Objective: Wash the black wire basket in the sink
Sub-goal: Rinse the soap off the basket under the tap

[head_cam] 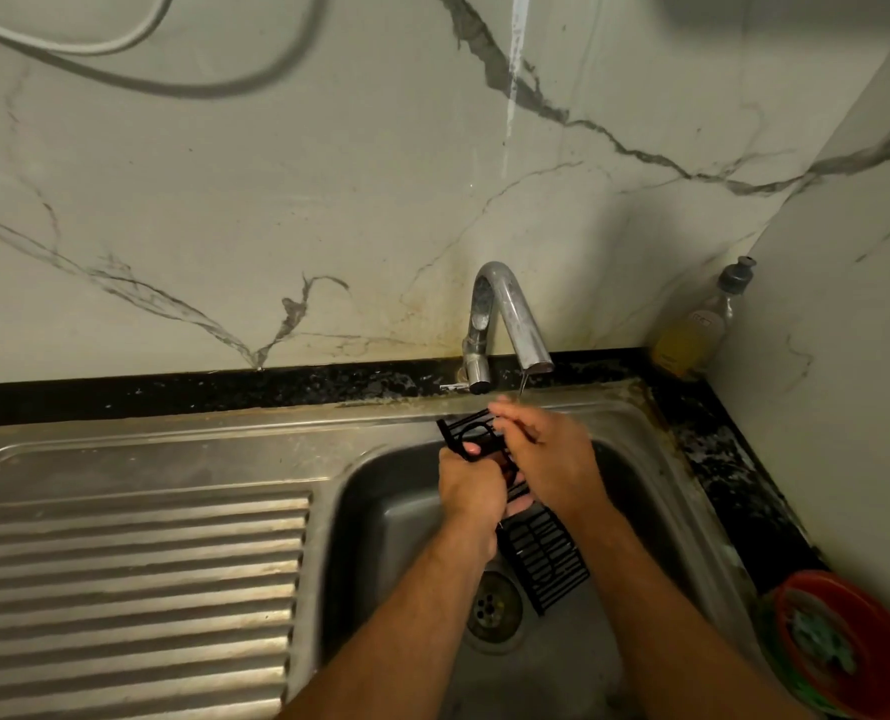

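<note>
Marble-patterned wall with grey veins fills the upper part of the frame, and below it a steel sink (390, 459) with a ribbed draining board at the lower left sits in a dark speckled tabletop (713, 439). At the centre of the frame the black wire basket (546, 553) is held over the sink bowl, slanted, its far end near the tap (510, 314) and its near end above the drain (494, 605). The left hand (471, 485) is clenched around the basket at its middle, and the right hand (546, 454) lies over the upper part with the fingers pressed on the wires, as if rubbing them. Only a thin trickle of water comes from the tap spout, just above the right hand. At the right corner of the wall stands a bottle (697, 330) with yellow liquid, and at the lower right edge of the frame there is a red bowl (848, 641). I think the main risk is that the wet basket slips from the left hand and strikes the steel bowl, because the wires are thin and the grasp is only at the middle; also the weak flow may leave dirt or soap between the wires
</note>
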Tool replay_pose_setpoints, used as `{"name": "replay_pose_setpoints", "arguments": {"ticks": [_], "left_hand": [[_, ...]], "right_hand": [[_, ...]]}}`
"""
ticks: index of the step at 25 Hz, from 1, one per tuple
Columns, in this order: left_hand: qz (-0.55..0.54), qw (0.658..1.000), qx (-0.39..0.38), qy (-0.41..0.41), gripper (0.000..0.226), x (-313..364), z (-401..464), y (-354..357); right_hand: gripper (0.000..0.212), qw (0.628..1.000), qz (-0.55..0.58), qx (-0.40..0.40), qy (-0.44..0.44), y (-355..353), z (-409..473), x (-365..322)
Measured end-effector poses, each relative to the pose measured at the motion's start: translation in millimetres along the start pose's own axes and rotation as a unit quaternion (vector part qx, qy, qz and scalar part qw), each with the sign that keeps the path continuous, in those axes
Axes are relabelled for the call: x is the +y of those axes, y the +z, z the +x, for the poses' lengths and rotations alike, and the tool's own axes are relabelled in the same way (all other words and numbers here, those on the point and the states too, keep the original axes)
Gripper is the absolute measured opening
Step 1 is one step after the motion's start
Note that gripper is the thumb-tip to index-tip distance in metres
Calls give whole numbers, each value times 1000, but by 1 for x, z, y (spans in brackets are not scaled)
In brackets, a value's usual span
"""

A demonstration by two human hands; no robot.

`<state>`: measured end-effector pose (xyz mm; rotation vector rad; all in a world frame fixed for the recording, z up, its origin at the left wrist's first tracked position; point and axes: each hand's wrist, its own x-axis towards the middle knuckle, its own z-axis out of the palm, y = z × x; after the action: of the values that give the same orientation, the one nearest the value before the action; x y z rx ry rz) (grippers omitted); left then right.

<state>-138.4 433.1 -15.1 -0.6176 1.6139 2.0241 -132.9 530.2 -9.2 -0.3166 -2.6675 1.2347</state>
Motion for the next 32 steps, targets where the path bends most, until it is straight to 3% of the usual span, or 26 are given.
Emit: {"name": "replay_pose_setpoints", "arguments": {"ticks": [2, 5, 8, 9, 11, 13, 14, 17, 20, 22, 24, 25, 28, 30, 32], "left_hand": [[35, 999, -15, 6, 14, -3, -3, -4], [75, 997, -15, 10, 13, -6, -5, -19], [148, 989, 1, 32, 14, -3, -7, -30], [194, 979, 19, 55, 21, -1, -8, -31], [316, 943, 42, 92, 61, 2, -11, -33], [391, 917, 36, 76, 90, 4, -10, -35], [403, 914, 27, 47, 93, 7, -12, -36], [300, 952, 18, -63, 59, 22, -14, -36], [272, 960, 30, -62, 28, 26, -9, -44], [284, 958, 38, -35, 27, 20, -5, -50], [226, 973, 21, -33, 31, 16, -4, -56], [171, 984, 7, -49, 32, 18, -4, -58], [35, 995, -19, -95, 36, 26, 3, -60], [28, 996, -2, -87, 19, 28, 5, -57], [47, 996, 16, -71, 18, 22, 8, -54]], "right_hand": [[43, 996, 53, -2, 78, 0, -4, 5], [23, 939, 217, -143, 226, 2, -10, 11], [21, 929, 254, -139, 232, 4, -8, 6], [19, 935, 248, -123, 222, 8, -4, 6], [26, 938, 248, -115, 215, 12, 2, -1], [49, 945, 231, -105, 207, 15, 7, 3], [51, 946, 240, -96, 197, 17, 6, 6], [38, 950, 277, -66, 131, 26, -7, 23], [42, 955, 232, -93, 161, 43, -21, 45], [59, 946, 210, -126, 211, 54, -24, 55], [86, 940, 259, -111, 194, 61, -20, 51], [86, 938, 287, -105, 166, 63, -16, 49], [53, 944, 281, -128, 119, 58, -9, 40], [47, 944, 254, -148, 152, 52, -11, 51], [55, 938, 239, -155, 199, 48, -12, 62]]}}
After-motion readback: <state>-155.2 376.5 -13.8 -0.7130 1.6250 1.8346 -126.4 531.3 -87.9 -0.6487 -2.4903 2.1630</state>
